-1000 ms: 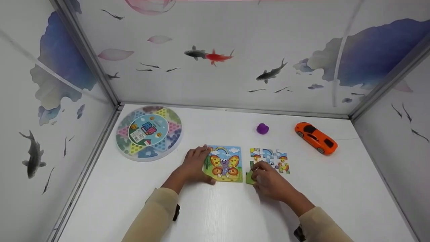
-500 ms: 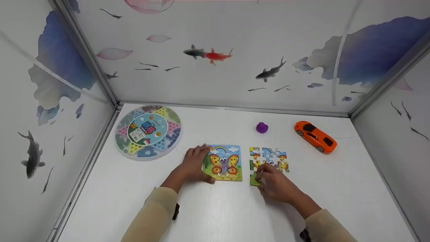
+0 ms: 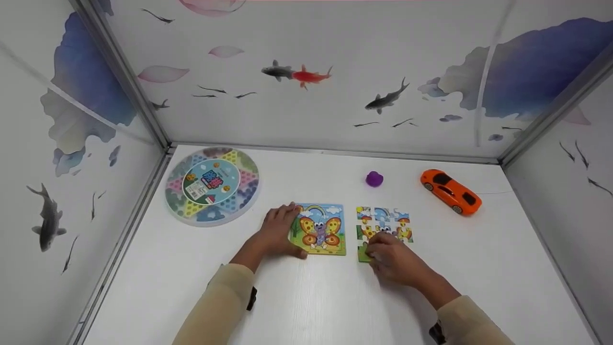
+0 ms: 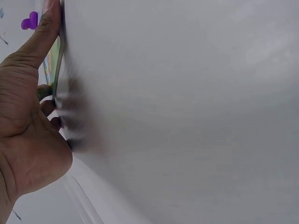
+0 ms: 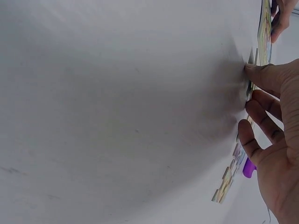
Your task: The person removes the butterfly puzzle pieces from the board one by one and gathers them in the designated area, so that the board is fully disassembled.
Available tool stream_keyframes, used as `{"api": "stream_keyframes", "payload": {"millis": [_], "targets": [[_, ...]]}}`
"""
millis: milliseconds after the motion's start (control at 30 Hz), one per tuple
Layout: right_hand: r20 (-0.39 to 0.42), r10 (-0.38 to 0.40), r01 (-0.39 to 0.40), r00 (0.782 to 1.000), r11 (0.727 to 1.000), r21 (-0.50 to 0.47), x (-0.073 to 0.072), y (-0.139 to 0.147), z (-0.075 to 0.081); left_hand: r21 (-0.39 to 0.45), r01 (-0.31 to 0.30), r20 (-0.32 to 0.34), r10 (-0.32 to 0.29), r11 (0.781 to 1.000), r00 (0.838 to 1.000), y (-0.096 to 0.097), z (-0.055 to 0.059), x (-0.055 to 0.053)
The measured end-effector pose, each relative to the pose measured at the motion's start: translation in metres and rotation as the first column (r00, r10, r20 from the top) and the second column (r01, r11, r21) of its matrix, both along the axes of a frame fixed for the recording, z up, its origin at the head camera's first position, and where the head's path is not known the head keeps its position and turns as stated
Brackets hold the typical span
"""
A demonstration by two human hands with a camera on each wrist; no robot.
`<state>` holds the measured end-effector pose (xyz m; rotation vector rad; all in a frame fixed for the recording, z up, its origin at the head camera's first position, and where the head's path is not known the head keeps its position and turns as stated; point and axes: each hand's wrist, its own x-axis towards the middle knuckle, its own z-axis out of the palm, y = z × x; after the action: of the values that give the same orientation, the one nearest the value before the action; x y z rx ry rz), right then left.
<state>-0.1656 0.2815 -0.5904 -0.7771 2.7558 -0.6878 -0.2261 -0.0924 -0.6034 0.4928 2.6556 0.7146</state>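
My left hand point(image 3: 278, 235) holds a square butterfly picture board point(image 3: 328, 230) flat on the table, thumb at its near left corner and fingers along the left side up to the far corner. Right of the board lies a small set of jigsaw pieces point(image 3: 403, 219), set out in rows with narrow gaps. My right hand point(image 3: 395, 258) pinches a green puzzle piece point(image 3: 362, 254) at the near left corner of that set and covers part of the near row. In the right wrist view, thumb and fingertips come down to the tabletop around the piece, which is mostly hidden.
A round Chinese checkers board point(image 3: 213, 187) lies at the back left. Behind the jigsaw pieces sit a small purple toy point(image 3: 374, 179) and, farther right, an orange toy car point(image 3: 451, 191). Printed wall panels close the table in at the back and both sides.
My right hand has moved slightly right, bringing the green puzzle piece into line under the left column of pieces. The left hand has stayed in place on the board.
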Motion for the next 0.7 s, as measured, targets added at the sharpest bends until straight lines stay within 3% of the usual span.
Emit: {"api": "stream_keyframes", "payload": {"millis": [500, 700], "targets": [[-0.124, 0.064, -0.060, 0.990, 0.997, 0.041, 0.0003, -0.0001, -0.0024, 0.026, 0.011, -0.017, -0.011, 1.000, 1.000, -0.0013, 0.0011, 0.0006], [-0.073, 0.017, -0.016, 0.997, 1.000, 0.023, 0.0011, -0.0010, -0.0035, 0.024, 0.002, -0.006, -0.001, 1.000, 1.000, -0.0003, 0.0016, 0.0015]]}}
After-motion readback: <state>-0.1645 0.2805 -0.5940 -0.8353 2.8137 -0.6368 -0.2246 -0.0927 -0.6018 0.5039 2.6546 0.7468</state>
